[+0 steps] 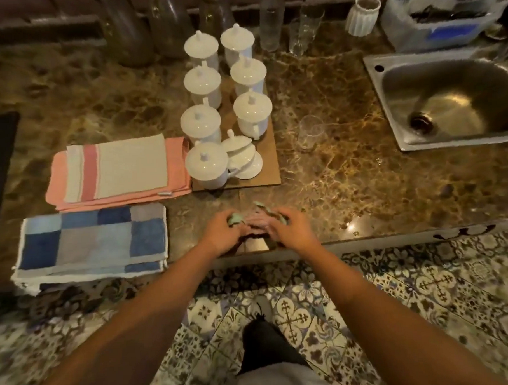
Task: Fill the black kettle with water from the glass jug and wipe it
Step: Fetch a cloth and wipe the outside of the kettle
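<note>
Low in the middle of the frame, at the counter's near edge, the left hand [224,233] and right hand [289,231] are bunched together around a small greenish cloth [236,220], both closed on it, fingers curled. The motion blurs it, but it looks soft and limp, something to be gathered in the fist rather than pinched; it should weigh next to nothing. Neither the black kettle nor the glass jug can be picked out with any certainty from here; a small clear glass [311,133] stands right of centre, and tall glassware lines the top edge. The sink [388,105] sits at the right, and folded towels [115,169] lie at the left. No brand, label or writing is legible anywhere.
</note>
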### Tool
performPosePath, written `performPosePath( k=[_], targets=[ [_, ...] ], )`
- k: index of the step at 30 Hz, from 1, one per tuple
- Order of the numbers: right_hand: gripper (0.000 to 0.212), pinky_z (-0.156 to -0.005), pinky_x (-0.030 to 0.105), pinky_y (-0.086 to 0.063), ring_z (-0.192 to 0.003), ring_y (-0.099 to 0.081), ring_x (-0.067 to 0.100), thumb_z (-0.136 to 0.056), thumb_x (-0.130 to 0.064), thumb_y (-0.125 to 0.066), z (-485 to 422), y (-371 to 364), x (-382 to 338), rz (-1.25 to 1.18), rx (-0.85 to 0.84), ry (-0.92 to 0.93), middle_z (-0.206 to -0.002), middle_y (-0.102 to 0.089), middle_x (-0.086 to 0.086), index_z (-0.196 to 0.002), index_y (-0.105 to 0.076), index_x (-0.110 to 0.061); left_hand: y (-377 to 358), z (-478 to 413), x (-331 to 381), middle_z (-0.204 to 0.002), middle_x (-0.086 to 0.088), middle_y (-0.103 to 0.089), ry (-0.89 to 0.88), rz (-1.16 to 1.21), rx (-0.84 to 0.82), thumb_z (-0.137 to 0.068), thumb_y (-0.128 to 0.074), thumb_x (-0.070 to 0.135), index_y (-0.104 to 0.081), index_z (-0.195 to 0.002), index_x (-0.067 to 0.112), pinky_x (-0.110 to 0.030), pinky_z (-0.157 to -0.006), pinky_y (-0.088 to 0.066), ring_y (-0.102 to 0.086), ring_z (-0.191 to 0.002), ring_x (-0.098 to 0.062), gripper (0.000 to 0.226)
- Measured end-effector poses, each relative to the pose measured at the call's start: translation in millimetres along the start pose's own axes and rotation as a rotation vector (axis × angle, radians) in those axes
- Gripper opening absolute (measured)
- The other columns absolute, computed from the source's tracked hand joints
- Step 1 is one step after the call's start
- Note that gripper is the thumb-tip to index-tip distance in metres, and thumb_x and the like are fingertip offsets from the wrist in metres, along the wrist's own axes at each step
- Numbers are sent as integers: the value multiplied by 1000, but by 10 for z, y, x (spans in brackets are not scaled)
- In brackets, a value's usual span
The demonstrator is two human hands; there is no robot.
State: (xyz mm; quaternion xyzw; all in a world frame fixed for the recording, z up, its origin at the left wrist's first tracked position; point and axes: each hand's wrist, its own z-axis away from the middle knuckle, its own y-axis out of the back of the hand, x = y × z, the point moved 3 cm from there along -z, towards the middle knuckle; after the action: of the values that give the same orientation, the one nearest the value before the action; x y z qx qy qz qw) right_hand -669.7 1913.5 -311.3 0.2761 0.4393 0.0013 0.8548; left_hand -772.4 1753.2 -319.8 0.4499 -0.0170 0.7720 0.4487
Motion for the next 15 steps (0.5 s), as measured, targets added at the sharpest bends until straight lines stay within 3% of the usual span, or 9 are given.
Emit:
performPosePath(
  k=[2, 4, 6, 9, 12, 13, 15],
  targets=[
    [25, -91, 36, -54, -106, -63, 19, -98, -15, -58, 23, -62, -86, -250, -46, -128, -116, -70, 1, -117, -74, -14, 285, 185, -164, -103, -10, -62, 76, 240, 84, -87, -72, 4, -66, -97, 17, -35, -68, -60, -64, -83, -24, 18],
    [26, -66, 34, -58, -91, -67, 21, -96, -15, -55, 70, -277, -280, -492, -149, -238, -105, -74, 5, -110, -76, -15, 604, 450, -373, -106, -10, -55, 122, 467, 183, -92, -65, -2, -66, -94, 15, -28, -64, -60, -64, -88, -25, 17],
    [25, -58, 29, -54, -80, -68, 21, -95, -13, -51, 148, -615, -558, -593, -236, -284, -97, -75, 9, -104, -75, -12, 932, 785, -636, -105, -14, -56, 148, 676, 278, -93, -61, -4, -68, -94, 10, -28, -62, -61, -64, -89, -29, 15],
    [20, -67, 35, -55, -83, -66, 30, -91, -11, -53, 391, -1240, -1027, -588, -340, -269, -94, -73, 14, -96, -73, -10, 1395, 1395, -1214, -100, -21, -63, 155, 908, 492, -95, -59, -2, -66, -99, 2, -25, -53, -58, -65, -85, -28, 9],
    [29, -72, 40, -55, -77, -63, 30, -98, -11, -49, 792, -1949, -1502, -592, -466, -182, -78, -68, 13, -77, -69, -13, 1814, 2218, -1940, -75, -12, -67, 176, 1092, 753, -99, -57, 13, -66, -93, 5, -23, -46, -52, -64, -52, -11, 14],
    [34, -74, 40, -57, -81, -65, 29, -104, -18, -44, 816, -2064, -1587, -622, -485, -181, -82, -70, 12, -83, -70, -13, 1873, 2356, -2078, -66, -7, -67, 210, 1109, 795, -99, -58, 19, -66, -89, 7, -23, -46, -51, -61, -48, -10, 17],
    [37, -95, 47, -55, -106, -68, 28, -109, -32, -39, 1213, -2656, -1858, -654, -637, -189, -113, -73, 12, -114, -69, -11, 2083, 3007, -2626, -58, -3, -58, 297, 1146, 936, -96, -64, 29, -60, -78, 11, -29, -51, -50, -54, -52, -15, 26]
  ],
)
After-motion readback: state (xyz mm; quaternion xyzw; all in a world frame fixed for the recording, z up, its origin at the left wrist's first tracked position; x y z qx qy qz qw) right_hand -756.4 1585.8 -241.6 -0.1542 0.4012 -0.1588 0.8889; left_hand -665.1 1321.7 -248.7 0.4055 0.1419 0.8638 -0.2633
